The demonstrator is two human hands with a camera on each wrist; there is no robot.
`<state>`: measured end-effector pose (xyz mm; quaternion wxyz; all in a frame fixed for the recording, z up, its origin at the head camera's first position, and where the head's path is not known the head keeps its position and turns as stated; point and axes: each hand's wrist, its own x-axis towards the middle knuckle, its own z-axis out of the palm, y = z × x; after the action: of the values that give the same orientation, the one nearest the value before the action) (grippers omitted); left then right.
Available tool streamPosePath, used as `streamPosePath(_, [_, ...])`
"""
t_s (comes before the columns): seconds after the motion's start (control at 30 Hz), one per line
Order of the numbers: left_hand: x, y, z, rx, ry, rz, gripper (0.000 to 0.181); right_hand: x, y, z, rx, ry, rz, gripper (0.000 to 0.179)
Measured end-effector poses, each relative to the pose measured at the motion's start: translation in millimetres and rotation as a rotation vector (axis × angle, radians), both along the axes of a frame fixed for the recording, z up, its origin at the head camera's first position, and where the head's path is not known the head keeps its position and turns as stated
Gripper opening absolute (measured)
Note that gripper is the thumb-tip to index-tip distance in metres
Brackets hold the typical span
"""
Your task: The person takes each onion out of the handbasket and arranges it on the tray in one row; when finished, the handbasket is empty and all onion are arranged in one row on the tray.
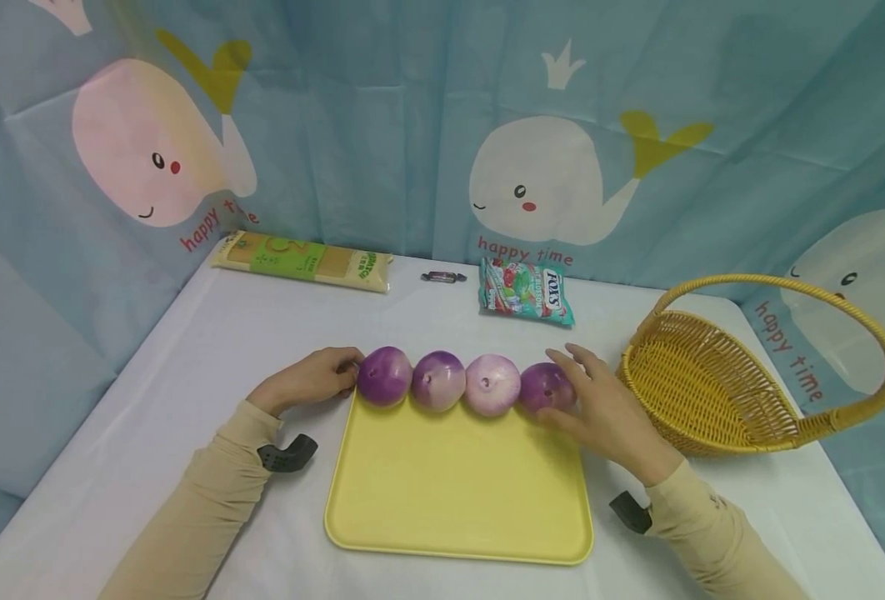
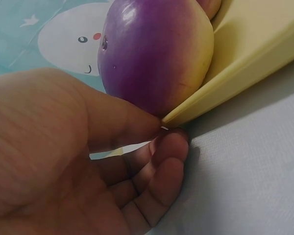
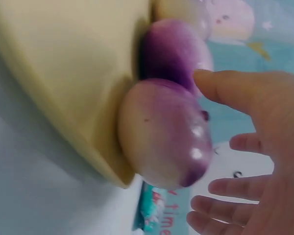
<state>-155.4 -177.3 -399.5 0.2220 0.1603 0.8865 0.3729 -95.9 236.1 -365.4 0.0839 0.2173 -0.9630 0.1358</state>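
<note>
Several round purple-and-white turnips point(image 1: 427, 380) stand in a row along the far edge of a yellow tray point(image 1: 457, 492). At the tray's far left corner, my left hand point(image 1: 318, 379) pinches the rim between thumb and curled fingers, close beside the leftmost turnip point(image 2: 154, 54). My right hand point(image 1: 600, 408) is spread around the rightmost turnip point(image 3: 164, 134) near the far right corner. In the right wrist view its fingers point(image 3: 240, 187) are loose and apart, and its thumb overlaps a neighbouring turnip point(image 3: 174, 51).
A yellow wicker basket point(image 1: 690, 383) with a tall handle stands right of the tray. Along the back of the white table lie a noodle packet point(image 1: 303, 262), a small wrapped candy point(image 1: 443, 277) and a Fox's candy bag point(image 1: 525, 290). Behind hangs a blue whale-print curtain point(image 1: 360, 150).
</note>
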Motion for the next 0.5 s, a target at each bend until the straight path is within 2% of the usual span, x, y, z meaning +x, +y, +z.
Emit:
streamPosePath(0.17, [-0.2,0.5,-1.1,-0.002,0.017,-0.008,0.022,0.8,6.5,11.1,-0.089,0.022,-0.026,0.071])
streamPosePath(0.37, [-1.1,1.2,0.0,-0.006,0.029,-0.021,0.023,6.7,17.9,22.6,-0.177,0.064,-0.096,0.066])
streamPosePath(0.43, [-0.9,1.7,2.7,-0.031,0.069,-0.025,0.025,8.6,21.3,24.9,-0.183,0.075,-0.114,0.063])
streamPosePath(0.5, [0.2,2.2,8.3,-0.074,0.143,-0.013,0.026,9.8,24.3,26.6,-0.189,0.086,-0.13,0.059])
